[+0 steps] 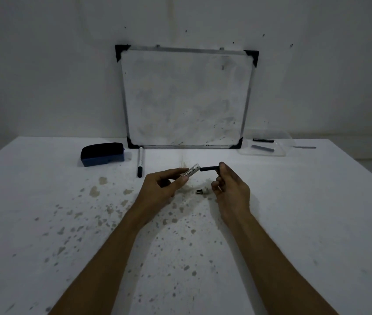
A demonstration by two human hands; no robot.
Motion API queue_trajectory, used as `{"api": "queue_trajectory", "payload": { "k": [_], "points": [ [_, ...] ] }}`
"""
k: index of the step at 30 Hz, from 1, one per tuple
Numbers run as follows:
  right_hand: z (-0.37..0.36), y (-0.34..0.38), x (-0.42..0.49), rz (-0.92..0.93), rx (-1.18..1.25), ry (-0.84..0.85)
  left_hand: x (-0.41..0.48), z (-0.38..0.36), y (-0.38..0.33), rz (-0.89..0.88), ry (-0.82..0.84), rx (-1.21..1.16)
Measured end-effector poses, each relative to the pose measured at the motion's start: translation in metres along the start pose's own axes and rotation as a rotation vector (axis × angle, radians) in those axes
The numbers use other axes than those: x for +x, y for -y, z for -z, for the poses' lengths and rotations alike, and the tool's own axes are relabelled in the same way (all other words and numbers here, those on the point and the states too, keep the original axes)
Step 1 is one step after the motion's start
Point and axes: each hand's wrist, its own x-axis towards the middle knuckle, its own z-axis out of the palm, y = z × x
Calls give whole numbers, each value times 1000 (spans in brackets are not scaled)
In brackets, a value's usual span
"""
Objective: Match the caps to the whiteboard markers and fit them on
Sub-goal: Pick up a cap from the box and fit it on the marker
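Note:
My left hand grips a white marker barrel that points up and to the right. My right hand pinches a dark cylindrical piece by its right end, and the piece's left end sits just off the barrel's open end. A small white and black marker part lies on the table between my hands. A capped white marker with a black cap lies near the board's left corner.
A whiteboard leans against the wall at the back. A blue eraser sits to its left. A clear plastic tray at the back right holds two dark pieces. The white table is stained with spots.

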Motion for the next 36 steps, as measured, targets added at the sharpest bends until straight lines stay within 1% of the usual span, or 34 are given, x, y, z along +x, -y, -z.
{"api": "queue_trajectory", "payload": {
  "k": [5, 7, 9, 11, 13, 16, 18, 22, 25, 29, 32, 34, 36],
  "points": [
    [0, 1, 0, -25, 85, -5, -3, 2, -1, -11, 5, 8],
    [0, 1, -1, -14, 58, -6, -4, 1, -3, -20, 16, 28],
    [0, -2, -2, 24, -33, -12, -5, 1, -5, -30, 25, 41],
    [0, -1, -4, 112, -145, -28, -5, 0, -5, -27, 22, 52],
    [2, 4, -6, 271, -265, -7, -6, -2, -5, -23, 27, 67],
    [0, 5, -14, 502, -551, 125, -7, -5, -5, -43, 34, 85],
    [-3, -2, -21, 588, -699, 195, -7, -5, -5, -50, 25, 73],
    [-6, -8, -25, 773, -953, 260, -5, -2, -6, -42, -12, 30],
    [-3, -1, -22, 782, -1059, 327, -3, -4, -6, -23, -40, 29],
    [14, 6, -12, 718, -1419, 310, -2, -6, -5, 13, -104, 8],
    [23, 8, -8, 663, -1579, 397, -2, -7, -6, 19, -109, 0],
    [23, 8, -7, 652, -1548, 403, -3, -7, -6, 15, -92, 8],
    [19, 11, -8, 599, -1358, 339, -4, -7, -6, 11, -70, 23]
  ]
}}
